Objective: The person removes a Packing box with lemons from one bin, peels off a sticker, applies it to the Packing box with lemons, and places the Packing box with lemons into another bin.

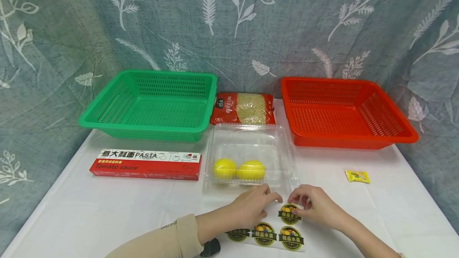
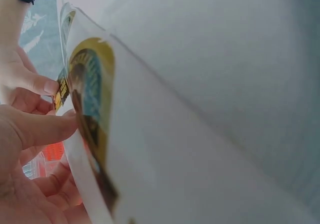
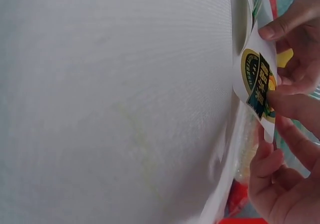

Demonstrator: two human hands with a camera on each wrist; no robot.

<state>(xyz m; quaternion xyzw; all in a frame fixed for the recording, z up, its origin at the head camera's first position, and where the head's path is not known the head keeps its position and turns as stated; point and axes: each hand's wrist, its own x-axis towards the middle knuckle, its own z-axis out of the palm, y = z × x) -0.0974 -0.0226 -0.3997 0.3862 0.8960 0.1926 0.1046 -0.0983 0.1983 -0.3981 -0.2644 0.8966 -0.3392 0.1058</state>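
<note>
A sheet of round stickers [image 1: 264,234], black and gold with a fruit picture, lies at the near side of the white table, its upper part lifted and curled. My left hand [image 1: 251,207] grips the sheet, with the thumb on its face and the fingers behind. At the upper right corner my right hand [image 1: 317,207] pinches the sheet by a single sticker [image 3: 257,81], the thumb pressing on its edge. Just beyond both hands stands a clear plastic box [image 1: 251,134] holding two yellow lemon-like fruits [image 1: 251,169].
A green basket [image 1: 150,133] stands back left and a red basket [image 1: 344,140] back right. Between them lies a red bag of pasta [image 1: 251,108]. The red and white pasta box [image 1: 145,165] is at left, a small yellow packet [image 1: 357,176] at right.
</note>
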